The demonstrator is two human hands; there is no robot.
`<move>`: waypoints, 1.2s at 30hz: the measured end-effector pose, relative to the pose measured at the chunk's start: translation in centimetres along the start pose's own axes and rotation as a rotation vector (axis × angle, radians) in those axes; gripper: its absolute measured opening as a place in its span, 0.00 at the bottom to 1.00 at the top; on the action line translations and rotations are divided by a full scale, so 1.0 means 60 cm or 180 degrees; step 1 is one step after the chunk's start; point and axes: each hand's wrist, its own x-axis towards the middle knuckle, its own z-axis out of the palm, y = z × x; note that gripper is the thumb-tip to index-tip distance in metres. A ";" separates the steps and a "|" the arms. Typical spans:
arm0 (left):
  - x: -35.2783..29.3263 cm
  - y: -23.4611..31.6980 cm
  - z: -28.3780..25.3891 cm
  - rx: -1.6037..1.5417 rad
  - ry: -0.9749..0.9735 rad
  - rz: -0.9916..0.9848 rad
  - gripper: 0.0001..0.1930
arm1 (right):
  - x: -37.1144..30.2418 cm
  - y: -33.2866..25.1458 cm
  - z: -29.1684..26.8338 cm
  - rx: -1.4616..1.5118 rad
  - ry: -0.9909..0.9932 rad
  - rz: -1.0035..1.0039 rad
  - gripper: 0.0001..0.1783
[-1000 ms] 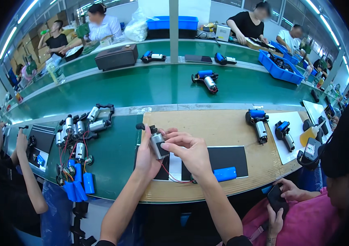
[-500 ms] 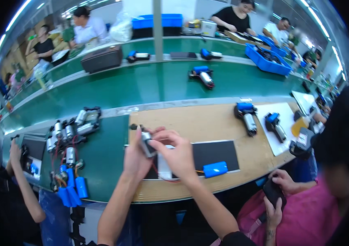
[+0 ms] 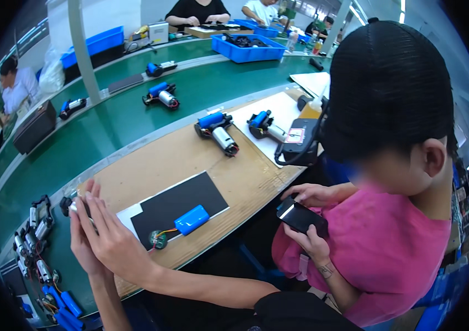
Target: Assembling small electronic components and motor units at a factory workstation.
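Our view is turned to the right since the earlier frame, and our right hand (image 3: 118,243) now lies along our left hand (image 3: 82,255), where before its fingertips are pinching at the motor (image 3: 73,208). We keep this motor in the left hand, above the left edge of the cardboard (image 3: 129,176) that covers the worktop (image 3: 69,281). Fingers of the right hand are nearly straight and close together; the palm is turned away from us, so we cannot tell how much it grips. Of the motor we see only a small bright silver part with a black fitting at its end; the rest is hidden by our fingers.

Toward the near edge of the cardboard, the battery pack (image 3: 192,220), glossy blue and rounded, lies along the near edge of a black sheet (image 3: 173,197). Orange and yellow wires join it to a round green circuit board (image 3: 157,239) at the sheet's near left corner. From this board, a thin red wire goes toward our right wrist.
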 end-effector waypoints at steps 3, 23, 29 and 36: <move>-0.002 0.008 0.020 0.0169 0.0033 0.0012 0.31 | 0.002 0.001 0.010 -0.0012 -0.0012 0.0118 0.37; -0.737 0.276 -0.182 0.4792 0.3800 -0.1444 0.09 | 0.012 0.069 0.029 0.4158 -0.0534 0.2989 0.27; -0.869 0.158 -0.355 0.5788 0.3071 -0.2477 0.20 | -0.015 0.065 0.049 0.4202 -0.0679 0.2996 0.26; -0.794 -0.023 -0.521 0.3444 0.3447 -0.3192 0.43 | -0.047 0.063 0.053 0.3959 -0.0644 0.3023 0.23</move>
